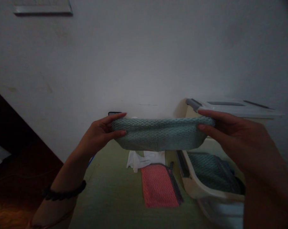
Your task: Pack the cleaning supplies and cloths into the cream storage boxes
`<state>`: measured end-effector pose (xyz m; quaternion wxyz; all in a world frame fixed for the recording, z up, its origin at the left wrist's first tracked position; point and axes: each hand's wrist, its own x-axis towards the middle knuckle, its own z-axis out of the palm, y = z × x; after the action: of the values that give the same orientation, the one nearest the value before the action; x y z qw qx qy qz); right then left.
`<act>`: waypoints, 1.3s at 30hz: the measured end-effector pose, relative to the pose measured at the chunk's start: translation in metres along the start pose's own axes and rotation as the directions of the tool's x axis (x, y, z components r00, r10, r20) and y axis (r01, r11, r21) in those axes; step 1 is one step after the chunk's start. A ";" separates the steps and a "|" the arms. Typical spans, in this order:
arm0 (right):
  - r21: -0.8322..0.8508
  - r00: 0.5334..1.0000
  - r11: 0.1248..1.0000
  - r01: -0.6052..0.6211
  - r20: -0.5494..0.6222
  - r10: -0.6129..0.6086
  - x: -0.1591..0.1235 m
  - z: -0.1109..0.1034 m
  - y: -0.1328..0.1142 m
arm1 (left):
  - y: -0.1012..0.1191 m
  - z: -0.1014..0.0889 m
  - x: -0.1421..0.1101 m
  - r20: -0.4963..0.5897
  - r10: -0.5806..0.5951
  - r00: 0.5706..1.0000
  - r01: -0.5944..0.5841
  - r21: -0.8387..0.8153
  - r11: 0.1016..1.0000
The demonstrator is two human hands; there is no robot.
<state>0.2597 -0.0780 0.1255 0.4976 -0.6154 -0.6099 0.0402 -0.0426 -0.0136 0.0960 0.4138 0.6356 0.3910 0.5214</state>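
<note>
A light green woven cloth [158, 133] is stretched sideways in the air between my two hands, its top edge folded over. My left hand [101, 132] pinches its left end between thumb and fingers. At the other end, my right hand [229, 133] grips the cloth the same way, thumb in front. Below it on the green table [105, 197] lies a folded pink cloth [159, 187] with a dark grey patterned edge. White cloth or tissue [144, 159] sits just behind the pink one.
To the right stands a cream storage bin [193, 184] with its lid [229, 108] raised; a dark green cloth [212, 171] lies inside. A dark device edge [114, 113] shows behind my left hand. The white wall [144, 57] rises behind the table.
</note>
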 end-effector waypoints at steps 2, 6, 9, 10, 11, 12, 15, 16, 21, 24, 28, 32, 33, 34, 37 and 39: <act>-0.051 1.000 0.999 0.009 -0.012 -0.009 0.000 0.000 0.000 | 0.000 -0.001 0.000 -0.023 0.020 1.000 -0.019 0.051 0.998; -0.125 0.998 0.991 0.055 -0.005 -0.056 0.001 0.000 0.003 | -0.002 -0.004 0.000 -0.040 0.027 0.999 -0.021 0.160 0.987; -0.126 0.997 0.989 0.072 0.014 -0.071 0.002 0.000 0.005 | -0.003 -0.006 0.000 -0.022 0.023 1.000 -0.018 0.192 0.981; -0.122 0.997 0.990 0.078 0.027 -0.075 0.002 0.000 0.005 | -0.004 -0.006 0.000 -0.015 0.028 0.999 -0.024 0.206 0.978; -0.115 0.996 0.990 0.086 0.043 -0.082 0.002 0.000 0.006 | -0.004 -0.007 0.001 -0.010 0.034 0.999 -0.031 0.225 0.974; -0.106 0.994 0.989 0.101 0.059 -0.095 0.002 0.000 0.006 | -0.004 -0.007 0.001 -0.005 0.041 0.999 -0.039 0.250 0.968; -0.087 0.981 0.979 0.182 0.086 -0.175 0.003 0.001 0.008 | -0.005 -0.011 0.003 0.065 0.072 0.995 -0.091 0.356 0.930; -0.083 0.974 0.973 0.214 0.091 -0.207 0.003 0.002 0.008 | -0.006 -0.012 0.003 0.098 0.093 0.991 -0.124 0.399 0.909; -0.030 0.971 0.983 0.184 0.159 -0.177 0.000 0.006 0.003 | -0.008 -0.015 0.003 0.319 0.081 0.944 -0.246 0.521 0.817; -0.038 0.984 0.992 0.123 0.132 -0.117 -0.002 0.008 -0.003 | -0.006 -0.012 0.001 0.414 -0.055 0.908 -0.175 0.497 0.850; -0.026 0.992 0.993 0.116 0.058 -0.115 -0.004 0.012 -0.011 | -0.002 -0.012 -0.002 0.451 -0.150 0.880 -0.076 0.444 0.893; 0.053 0.990 0.995 0.088 0.106 -0.093 -0.008 0.016 -0.012 | 0.005 -0.020 -0.008 0.593 -0.284 0.753 0.033 0.396 0.918; 0.059 0.985 0.995 0.086 0.143 -0.093 -0.009 0.016 -0.012 | 0.007 -0.023 -0.010 0.626 -0.321 0.711 0.073 0.388 0.919; 0.056 0.978 0.994 0.092 0.183 -0.101 -0.010 0.017 -0.012 | 0.008 -0.026 -0.012 0.646 -0.351 0.677 0.110 0.382 0.917; 0.016 0.940 0.990 0.137 0.315 -0.135 -0.013 0.021 -0.014 | 0.009 -0.035 -0.013 0.650 -0.375 0.661 0.158 0.368 0.916; -0.008 0.914 0.988 0.155 0.380 -0.141 -0.016 0.027 -0.016 | 0.006 -0.041 -0.012 0.607 -0.362 0.707 0.141 0.381 0.914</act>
<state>0.2259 -0.0793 0.1136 0.3607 -0.5576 -0.7398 0.1085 -0.0842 -0.0214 0.1019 0.4899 0.7752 0.3770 0.1304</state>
